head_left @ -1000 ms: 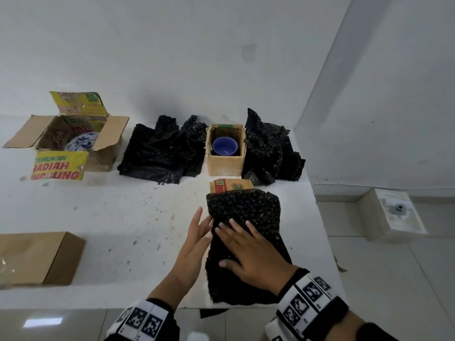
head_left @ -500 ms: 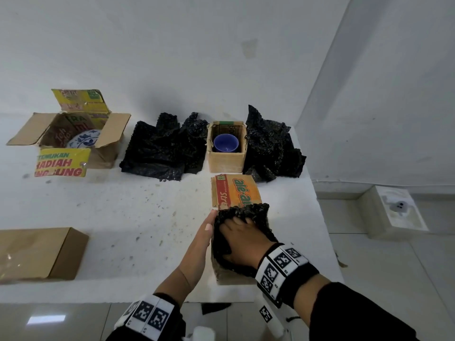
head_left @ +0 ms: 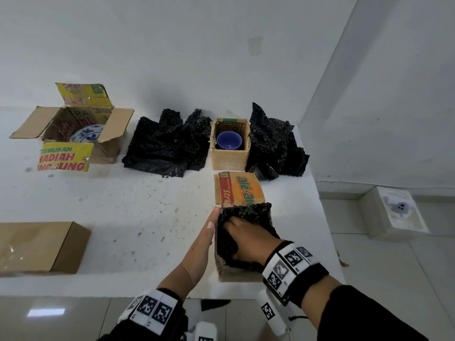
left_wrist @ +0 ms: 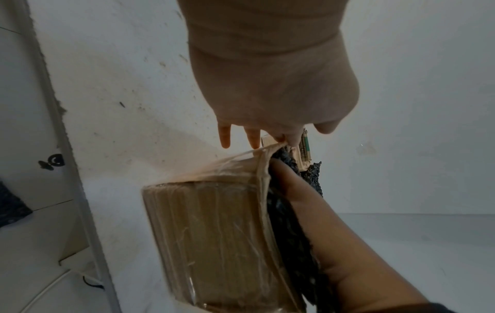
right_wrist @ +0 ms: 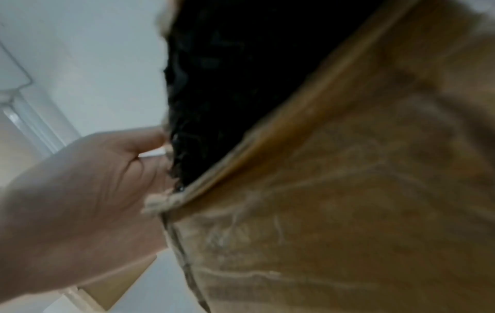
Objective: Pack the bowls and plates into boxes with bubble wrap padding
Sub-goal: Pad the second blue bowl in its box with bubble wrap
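Observation:
A small cardboard box (head_left: 236,275) stands near the table's front edge, its printed flap (head_left: 240,190) folded open on the far side. Black bubble wrap (head_left: 248,210) fills its opening. My right hand (head_left: 246,237) reaches into the box and presses the wrap down, with the fingertips buried in it. My left hand (head_left: 206,237) lies flat with straight fingers against the box's left wall. In the left wrist view that hand (left_wrist: 267,84) touches the top corner of the box (left_wrist: 214,233), beside the right hand (left_wrist: 321,222). The right wrist view shows blurred wrap (right_wrist: 241,74) and box wall (right_wrist: 348,211).
At the back stands a small open box (head_left: 230,159) holding a blue bowl (head_left: 229,141), between two piles of black bubble wrap (head_left: 167,146) (head_left: 273,148). A larger open box (head_left: 108,148) at the back left holds a blue-patterned plate (head_left: 86,136). A closed brown box (head_left: 41,247) lies at the front left.
The bubble wrap lay spread over the box under both hands; my right hand has since pushed it down inside, uncovering the flap. My left hand moved to the box's left wall.

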`<state>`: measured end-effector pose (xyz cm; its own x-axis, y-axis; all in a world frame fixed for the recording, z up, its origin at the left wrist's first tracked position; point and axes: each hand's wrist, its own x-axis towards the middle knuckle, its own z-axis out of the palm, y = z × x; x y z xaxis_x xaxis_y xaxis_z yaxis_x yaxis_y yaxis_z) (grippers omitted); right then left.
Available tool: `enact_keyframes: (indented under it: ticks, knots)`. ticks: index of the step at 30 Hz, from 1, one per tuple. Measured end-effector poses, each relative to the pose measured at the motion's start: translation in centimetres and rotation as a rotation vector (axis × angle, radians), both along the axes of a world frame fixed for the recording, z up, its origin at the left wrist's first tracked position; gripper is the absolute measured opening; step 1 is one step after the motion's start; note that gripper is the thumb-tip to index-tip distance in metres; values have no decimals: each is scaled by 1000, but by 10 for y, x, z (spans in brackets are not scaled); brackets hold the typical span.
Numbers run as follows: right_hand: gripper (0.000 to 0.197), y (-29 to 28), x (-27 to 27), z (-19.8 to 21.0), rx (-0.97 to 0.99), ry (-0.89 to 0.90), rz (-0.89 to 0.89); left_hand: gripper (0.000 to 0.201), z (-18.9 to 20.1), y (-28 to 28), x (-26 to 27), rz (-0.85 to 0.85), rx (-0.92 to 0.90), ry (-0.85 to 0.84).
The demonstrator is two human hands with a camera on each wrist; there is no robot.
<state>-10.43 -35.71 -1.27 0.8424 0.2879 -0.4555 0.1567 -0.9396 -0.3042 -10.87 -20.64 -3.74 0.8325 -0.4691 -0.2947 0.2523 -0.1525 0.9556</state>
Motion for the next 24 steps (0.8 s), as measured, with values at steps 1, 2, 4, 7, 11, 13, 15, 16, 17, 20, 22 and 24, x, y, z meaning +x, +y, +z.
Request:
enact_keyframes:
  ticks: [1, 2, 4, 7, 11, 13, 15, 16, 17, 20, 22, 24]
  knots:
    - [66, 2, -1, -2, -18, -28, -1, 48, 0, -1, -1, 4, -1, 2]
    - [66, 3, -1, -3, -34, -51, -3, 49, 1, -2, -1, 8, -2, 2]
    - [68, 7, 0, -6, -67, -72, -8, 51, 3, -2, -2, 11, -5, 4]
    - [72, 14, -1, -9, -109, -87, -38, 53, 2, -3, -3, 6, -6, 2]
    - [68, 14, -1, -4, -68, -24, -58, 54, 3, -2, -2, -2, 9, -6]
    - [58, 12, 1, 6, -36, 44, -40, 54, 3, -1, -1, -8, 13, -14]
    - [54, 8, 1, 20, -51, 92, 8, 53, 3, 0, -1, -17, 15, -14]
    - [55, 5, 0, 27, -70, 97, 42, 52, 3, 1, 0, -23, 17, -14]
    - [59, 1, -1, 35, -96, 81, 80, 51, 2, 1, 0, -27, 19, -15]
    - [67, -11, -7, 47, -223, -28, 196, 50, 2, 2, 0, -30, 14, -21]
    - [63, -13, -11, 44, -293, -98, 236, 51, 1, 3, 1, -33, 11, -23]
    - [57, -12, -12, 34, -336, -153, 240, 53, 0, 3, 2, -44, 16, -30]
